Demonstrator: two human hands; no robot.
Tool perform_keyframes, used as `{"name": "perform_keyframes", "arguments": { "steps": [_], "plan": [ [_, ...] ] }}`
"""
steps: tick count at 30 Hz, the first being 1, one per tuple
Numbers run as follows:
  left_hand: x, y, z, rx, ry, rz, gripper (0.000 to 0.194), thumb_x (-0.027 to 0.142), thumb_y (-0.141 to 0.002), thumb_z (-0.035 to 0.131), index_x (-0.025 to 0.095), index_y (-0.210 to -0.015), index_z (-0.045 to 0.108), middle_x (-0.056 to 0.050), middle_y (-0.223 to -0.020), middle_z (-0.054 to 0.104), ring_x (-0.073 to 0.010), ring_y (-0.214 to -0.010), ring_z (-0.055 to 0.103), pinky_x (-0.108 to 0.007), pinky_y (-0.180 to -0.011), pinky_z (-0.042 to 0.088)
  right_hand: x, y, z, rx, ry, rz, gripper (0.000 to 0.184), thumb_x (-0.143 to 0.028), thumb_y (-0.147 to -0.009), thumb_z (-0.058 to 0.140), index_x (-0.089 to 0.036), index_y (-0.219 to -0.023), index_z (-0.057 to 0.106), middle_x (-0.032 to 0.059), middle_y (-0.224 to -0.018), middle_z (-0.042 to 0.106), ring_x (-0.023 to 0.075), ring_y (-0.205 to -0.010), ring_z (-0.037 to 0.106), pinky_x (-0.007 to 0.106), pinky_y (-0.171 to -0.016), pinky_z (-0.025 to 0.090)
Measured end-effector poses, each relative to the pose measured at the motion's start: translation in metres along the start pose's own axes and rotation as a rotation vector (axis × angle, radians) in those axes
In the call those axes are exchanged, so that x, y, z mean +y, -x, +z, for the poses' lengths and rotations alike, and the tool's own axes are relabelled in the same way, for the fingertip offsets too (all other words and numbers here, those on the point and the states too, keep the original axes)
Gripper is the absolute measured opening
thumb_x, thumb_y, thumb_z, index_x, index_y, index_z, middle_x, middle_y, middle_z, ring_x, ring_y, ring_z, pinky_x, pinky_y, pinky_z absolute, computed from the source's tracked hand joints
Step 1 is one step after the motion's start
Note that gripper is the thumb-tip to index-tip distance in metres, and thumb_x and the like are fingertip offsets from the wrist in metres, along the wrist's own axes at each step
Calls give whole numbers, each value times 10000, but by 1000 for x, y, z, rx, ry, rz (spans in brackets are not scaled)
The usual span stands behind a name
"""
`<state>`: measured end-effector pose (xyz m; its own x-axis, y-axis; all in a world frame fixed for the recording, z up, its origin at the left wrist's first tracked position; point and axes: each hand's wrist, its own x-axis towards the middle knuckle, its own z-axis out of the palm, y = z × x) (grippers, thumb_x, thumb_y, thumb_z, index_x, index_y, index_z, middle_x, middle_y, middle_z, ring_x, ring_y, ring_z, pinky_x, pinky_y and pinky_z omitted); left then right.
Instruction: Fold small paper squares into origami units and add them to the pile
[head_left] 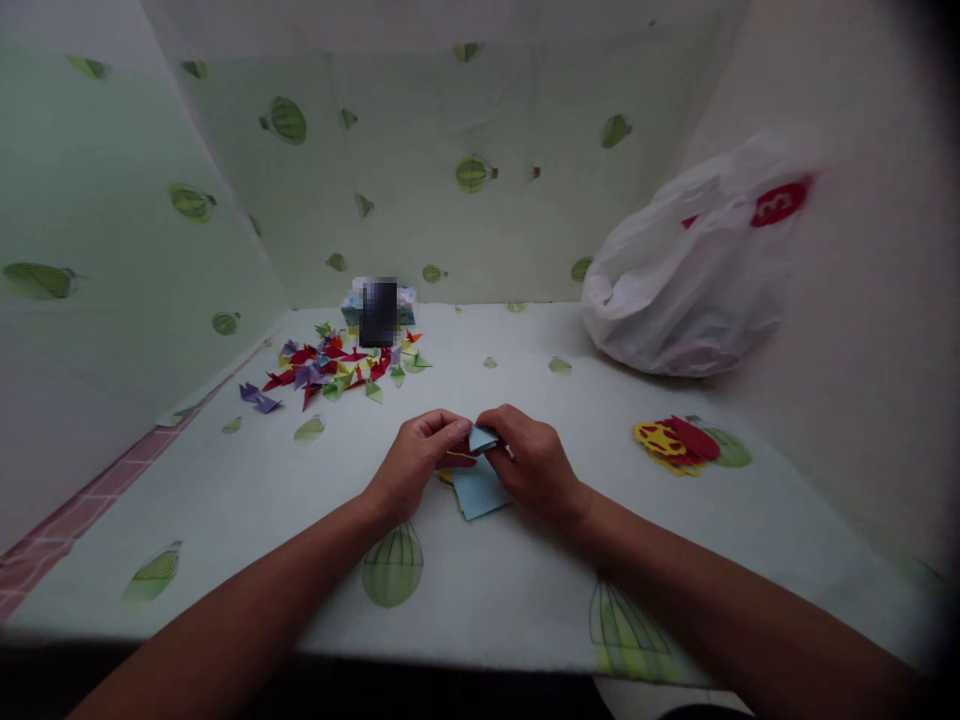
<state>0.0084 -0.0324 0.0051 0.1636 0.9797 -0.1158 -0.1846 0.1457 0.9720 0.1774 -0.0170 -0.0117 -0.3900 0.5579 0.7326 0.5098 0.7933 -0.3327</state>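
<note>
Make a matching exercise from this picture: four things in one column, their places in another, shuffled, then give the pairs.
Things:
1. blue paper
2. white plastic bag
3. pile of folded paper pieces
4. red and yellow paper stack

Places:
A. far left of the table, near the back wall
B. between the left hand and right hand
C. right of the hands, flat on the table
D. far right corner, against the wall

Pairs: 1-B, 2-D, 3-A, 4-C

The blue sheet point(478, 487) is matt paper. The white bag point(686, 290) is thin, glossy, crinkled plastic
</note>
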Motion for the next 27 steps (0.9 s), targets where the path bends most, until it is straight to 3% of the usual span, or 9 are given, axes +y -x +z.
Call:
{"name": "perform_keyframes", "arguments": {
  "steps": [5, 27],
  "plan": [
    [-1, -1, -3, -19, 23, -17, 238, 356, -760, 762, 152, -748, 639, 16, -722, 596, -98, -681, 582, -268, -719, 554, 0, 1, 1, -36, 86, -80, 232, -36, -796, 428, -202, -916, 538, 37, -761, 618, 176, -669, 572, 273, -601, 411],
    [3, -2, -10, -114, 22, -67, 262, 356, -743, 797, 149, -753, 637, -7, -747, 681, -123, -715, 646, -281, -766, 516, -6, 0, -3, 41, 3, -32, 131, -105, -861, 445, -208, -846, 525, 21, -697, 615, 154, -601, 547, 265, -569, 401]
  ]
}}
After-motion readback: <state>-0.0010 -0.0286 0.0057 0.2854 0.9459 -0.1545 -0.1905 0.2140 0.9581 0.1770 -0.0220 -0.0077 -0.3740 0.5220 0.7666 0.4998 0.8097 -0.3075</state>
